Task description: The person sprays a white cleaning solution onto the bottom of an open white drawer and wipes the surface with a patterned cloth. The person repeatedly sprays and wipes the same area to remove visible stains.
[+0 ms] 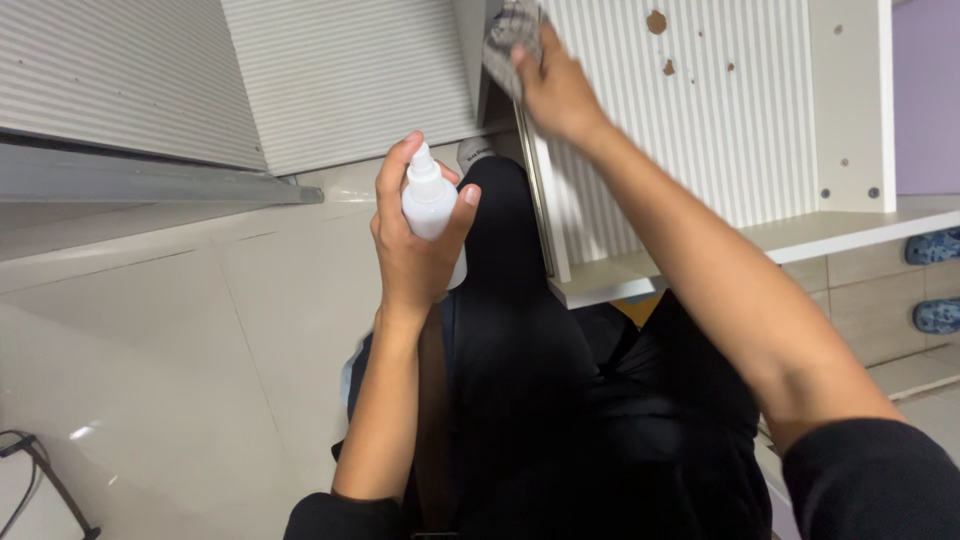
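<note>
Left hand gripping spray bottle, right hand pressing cloth

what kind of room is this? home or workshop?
Probably a home, maybe a kitchen or utility area. Signs: white ribbed cabinet doors with brown spots, a glossy tiled floor, and the left hand holding a white spray bottle while the right hand presses a grey cloth to a door.

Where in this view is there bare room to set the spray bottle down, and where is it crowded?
Bare: the tiled floor left of the left hand and spray bottle; also the white ledge right of the right arm. Crowded: the cabinet door, where the right hand presses a cloth.
</note>
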